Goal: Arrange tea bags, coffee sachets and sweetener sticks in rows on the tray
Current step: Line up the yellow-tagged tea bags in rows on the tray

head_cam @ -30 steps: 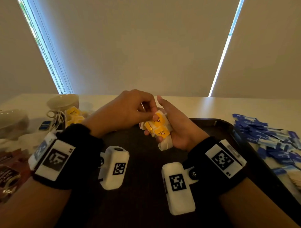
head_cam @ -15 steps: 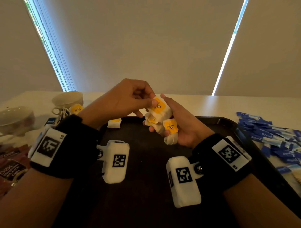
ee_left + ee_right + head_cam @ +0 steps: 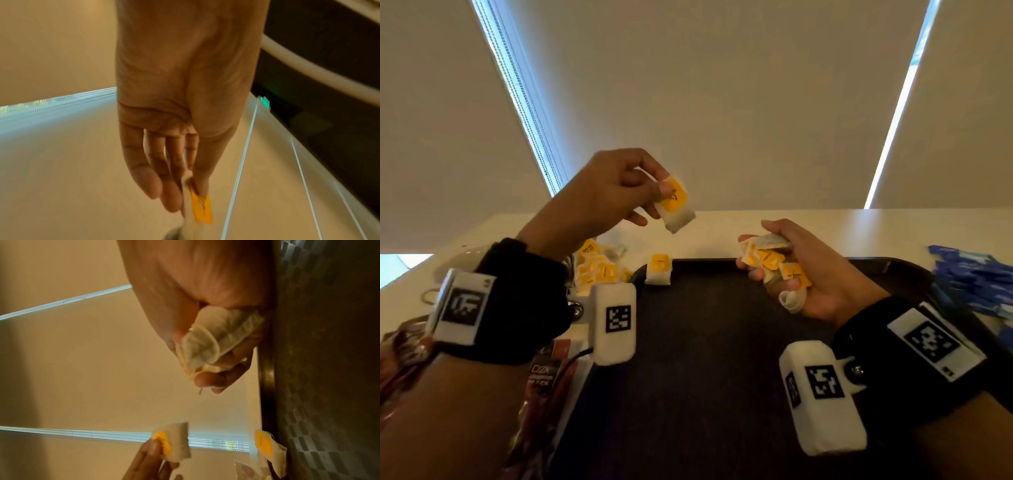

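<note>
My left hand (image 3: 616, 192) is raised above the table's far edge and pinches one white tea bag with a yellow tag (image 3: 675, 205) (image 3: 200, 209) (image 3: 172, 441) between thumb and fingers. My right hand (image 3: 804, 270) hovers over the far right part of the dark tray (image 3: 705, 359) and grips a bunch of several tea bags (image 3: 774, 260) (image 3: 213, 337). One tea bag (image 3: 660, 269) (image 3: 267, 446) lies on the tray's far left corner. A pile of tea bags (image 3: 595, 263) sits on the table left of the tray.
Blue sweetener sticks (image 3: 976, 277) lie heaped on the table right of the tray. Dark red coffee sachets (image 3: 544, 387) lie along the tray's left side. A white cup (image 3: 458, 263) stands at the far left, mostly hidden by my left wrist.
My left hand has pulled one tea bag out of the bunch and lifted it up and to the left. The two hands have separated; my right hand has moved right with the bunch.
</note>
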`<move>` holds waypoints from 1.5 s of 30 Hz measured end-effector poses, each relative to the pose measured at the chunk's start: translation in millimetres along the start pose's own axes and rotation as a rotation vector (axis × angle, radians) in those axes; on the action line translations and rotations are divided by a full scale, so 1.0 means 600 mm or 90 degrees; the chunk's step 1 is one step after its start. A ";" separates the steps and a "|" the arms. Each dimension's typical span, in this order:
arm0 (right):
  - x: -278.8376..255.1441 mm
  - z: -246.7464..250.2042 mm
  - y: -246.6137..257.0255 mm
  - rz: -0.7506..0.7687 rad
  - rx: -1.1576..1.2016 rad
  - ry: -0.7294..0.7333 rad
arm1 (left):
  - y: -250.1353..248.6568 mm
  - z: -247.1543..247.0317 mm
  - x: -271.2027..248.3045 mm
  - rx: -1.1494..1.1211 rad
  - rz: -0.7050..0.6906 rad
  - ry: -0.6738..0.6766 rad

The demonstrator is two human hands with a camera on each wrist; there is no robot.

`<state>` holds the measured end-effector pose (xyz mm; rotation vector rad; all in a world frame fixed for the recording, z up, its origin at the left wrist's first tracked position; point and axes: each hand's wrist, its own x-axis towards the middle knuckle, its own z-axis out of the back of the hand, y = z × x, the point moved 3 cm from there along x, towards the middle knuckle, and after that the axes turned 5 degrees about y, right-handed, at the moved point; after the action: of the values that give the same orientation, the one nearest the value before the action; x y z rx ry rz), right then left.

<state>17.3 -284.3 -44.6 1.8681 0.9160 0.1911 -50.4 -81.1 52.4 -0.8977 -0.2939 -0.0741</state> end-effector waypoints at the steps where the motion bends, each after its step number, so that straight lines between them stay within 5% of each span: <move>1: 0.000 0.001 0.001 0.003 0.003 -0.004 | 0.012 0.000 0.006 0.051 0.023 0.045; 6: 0.000 0.000 0.000 0.007 -0.003 -0.012 | 0.075 -0.021 0.021 0.204 0.116 0.334; 9: 0.000 0.001 -0.002 0.001 -0.016 -0.013 | 0.107 -0.031 0.020 0.249 0.162 0.400; 27: 0.002 0.003 0.000 -0.006 -0.045 -0.019 | 0.175 -0.045 0.048 0.375 0.131 0.291; 32: 0.004 0.002 -0.001 -0.012 -0.044 -0.016 | 0.153 -0.040 0.042 0.373 0.068 0.184; 37: 0.005 0.000 -0.002 -0.012 -0.054 -0.021 | 0.129 -0.051 0.021 0.400 0.100 0.320; 45: 0.000 -0.004 -0.004 -0.015 -0.060 -0.009 | 0.139 -0.065 0.019 0.485 0.093 0.313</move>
<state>14.8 -282.2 -45.4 1.7697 0.9035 0.2034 -15.3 -58.8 -30.7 -0.1235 0.2034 -0.0388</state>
